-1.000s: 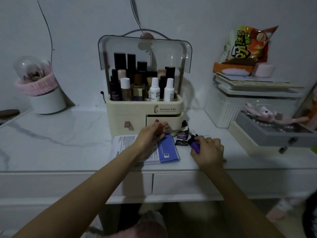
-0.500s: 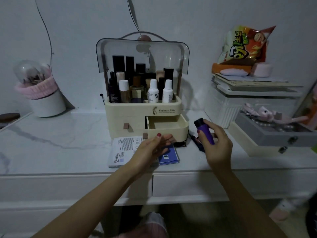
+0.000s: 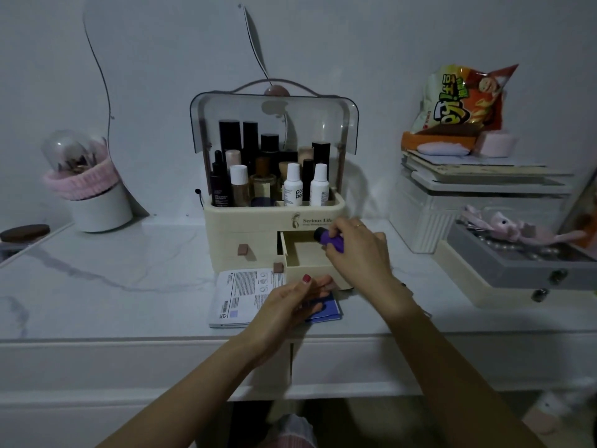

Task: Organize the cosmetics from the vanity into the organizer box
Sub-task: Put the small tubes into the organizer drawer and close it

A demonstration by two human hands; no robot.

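Item: purple bottle [image 3: 330, 241], small, dark-capped. Location: pinched in the fingers of the right hand [image 3: 357, 250], tilted cap-left, poised over the open right drawer [image 3: 305, 257] of the cream organizer box [image 3: 252, 223]. Moved up from the vanity top [image 3: 113, 279] within the last second; half a second ago carried beside the drawer's right corner, now directly above its cavity.

Drawer: pulled well out, interior apparently bare (far corner hidden behind the bottle). Shut a second ago, open since.

Left hand [image 3: 290, 305]: fingers curled against the drawer's lower front edge, thumb on top; resting over the blue sachet [image 3: 326, 310]. Whether gripping or merely steadying the drawer, cannot tell.

Upper tray: crowded with upright bottles and tubes under the raised clear lid [image 3: 274, 121]; two white bottles [image 3: 305, 185] at front right.

Remaining on the vanity, just in front of the box: white printed sachet [image 3: 240, 295], partly under the left hand, touching the blue one. Dark packet seen earlier beside the drawer now hidden behind the right hand.

Assessment: placement of the bottle imminent, needing only a short lowering and release; flat sachets likely next for stowing.
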